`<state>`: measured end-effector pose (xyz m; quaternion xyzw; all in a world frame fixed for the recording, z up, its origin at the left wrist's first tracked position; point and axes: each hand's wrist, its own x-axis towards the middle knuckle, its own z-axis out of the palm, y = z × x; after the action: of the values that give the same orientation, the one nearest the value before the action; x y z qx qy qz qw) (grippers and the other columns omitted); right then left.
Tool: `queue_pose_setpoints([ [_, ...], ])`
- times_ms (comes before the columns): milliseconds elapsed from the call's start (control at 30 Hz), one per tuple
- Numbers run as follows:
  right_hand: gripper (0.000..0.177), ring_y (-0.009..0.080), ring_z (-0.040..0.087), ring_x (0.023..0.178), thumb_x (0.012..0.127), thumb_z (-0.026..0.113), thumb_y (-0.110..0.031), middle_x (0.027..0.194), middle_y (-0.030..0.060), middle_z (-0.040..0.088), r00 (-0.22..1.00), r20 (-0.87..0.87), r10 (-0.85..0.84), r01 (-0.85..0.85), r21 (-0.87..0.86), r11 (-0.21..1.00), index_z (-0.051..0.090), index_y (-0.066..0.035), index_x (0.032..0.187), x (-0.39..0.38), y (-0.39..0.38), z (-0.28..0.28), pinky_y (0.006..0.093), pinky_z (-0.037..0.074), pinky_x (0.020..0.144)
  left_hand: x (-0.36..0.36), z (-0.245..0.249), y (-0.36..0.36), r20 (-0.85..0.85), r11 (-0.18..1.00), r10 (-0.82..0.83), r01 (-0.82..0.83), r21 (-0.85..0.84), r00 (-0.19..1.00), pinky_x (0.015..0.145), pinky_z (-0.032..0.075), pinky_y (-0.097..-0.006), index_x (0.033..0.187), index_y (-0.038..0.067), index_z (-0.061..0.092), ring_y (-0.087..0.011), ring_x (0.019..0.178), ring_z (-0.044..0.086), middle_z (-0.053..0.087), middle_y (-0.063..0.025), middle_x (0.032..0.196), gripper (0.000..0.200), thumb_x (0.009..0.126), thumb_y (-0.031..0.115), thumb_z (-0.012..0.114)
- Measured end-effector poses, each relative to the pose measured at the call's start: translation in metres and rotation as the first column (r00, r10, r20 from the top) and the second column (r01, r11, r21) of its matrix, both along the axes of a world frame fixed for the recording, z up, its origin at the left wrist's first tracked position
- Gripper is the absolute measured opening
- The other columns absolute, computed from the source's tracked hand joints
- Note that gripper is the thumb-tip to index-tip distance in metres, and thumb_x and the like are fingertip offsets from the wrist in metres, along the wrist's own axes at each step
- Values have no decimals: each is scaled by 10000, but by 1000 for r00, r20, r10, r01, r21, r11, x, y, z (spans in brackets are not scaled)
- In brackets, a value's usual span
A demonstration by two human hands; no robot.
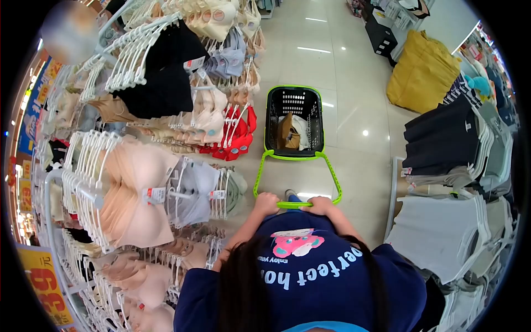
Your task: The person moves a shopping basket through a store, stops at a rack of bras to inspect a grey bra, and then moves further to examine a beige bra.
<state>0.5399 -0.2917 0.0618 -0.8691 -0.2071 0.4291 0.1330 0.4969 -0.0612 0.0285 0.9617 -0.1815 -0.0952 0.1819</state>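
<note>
Both hands grip the bright green handle [332, 176] of a black rolling shopping basket [272, 119] with a green rim. My left hand [266, 203] is wrapped round the left end of the handle's crossbar. On the right end, my right hand [319, 205] is closed in the same way. The basket stands on the floor ahead of my body. Inside it lie a brown item [286, 130] and a white item [301, 133], too crumpled to name. A foot shows partly below the handle.
Racks of hanging bras [138, 193] line the left side, with black tops [160, 91] and red bras [238, 133]. On the right hang dark shorts [440, 135] and grey garments [440, 232]. A yellow sack [423, 72] and black box [380, 33] stand beyond. Tiled floor [354, 99] runs between.
</note>
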Motion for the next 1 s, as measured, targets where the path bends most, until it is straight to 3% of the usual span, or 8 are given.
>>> queue_pose_setpoints([
  [100,612,302,552,808,677,389,-650,819,145,587,1000,22,22,-23,42,999,601,-103,851,18,-9,-9,380,432,705,18,-11,-7,-57,996,4,0,85,998,566,446,-372,620,122,626,-253,608,566,576,-85,619,148,577,228,532],
  [300,629,313,552,781,684,358,-671,782,151,582,996,-8,93,-92,58,994,589,-100,810,57,-20,-19,397,431,675,52,-5,-18,-78,998,16,-21,-62,997,538,449,-374,603,126,618,-264,583,560,565,-93,601,127,554,212,538],
  [433,623,314,551,783,694,357,-662,785,153,582,993,-40,110,-108,63,992,588,-95,810,82,-21,-21,398,429,681,71,-15,-16,-68,999,34,-36,-27,997,521,443,-383,583,135,612,-269,548,556,553,-94,561,118,562,238,559],
  [600,465,318,547,769,731,431,-543,782,139,583,996,-41,85,-83,45,996,573,-115,846,125,-19,-21,403,430,666,115,-28,-8,-57,996,-31,26,-82,998,514,443,-378,586,136,608,-273,545,556,560,-94,571,166,579,299,577],
  [733,513,324,546,768,708,435,-573,781,150,581,998,25,50,-50,33,998,585,-97,828,178,-17,-28,404,432,655,179,-20,-4,-46,992,-83,78,-97,995,510,447,-378,577,118,599,-282,555,560,562,-107,578,201,589,318,576],
  [833,535,324,545,772,690,441,-594,782,151,582,998,50,40,-40,-4,999,594,-95,810,230,0,-30,400,432,657,228,-56,10,-5,984,-114,112,-135,993,516,455,-379,571,99,591,-288,564,564,561,-117,578,204,584,301,575],
  [1000,546,312,549,780,669,457,-609,780,142,587,994,109,4,-3,-8,1000,599,-94,786,305,21,-25,394,431,660,315,-33,29,-58,994,-104,102,-42,993,531,464,-389,592,79,608,-283,568,572,573,-126,597,189,530,254,571],
])
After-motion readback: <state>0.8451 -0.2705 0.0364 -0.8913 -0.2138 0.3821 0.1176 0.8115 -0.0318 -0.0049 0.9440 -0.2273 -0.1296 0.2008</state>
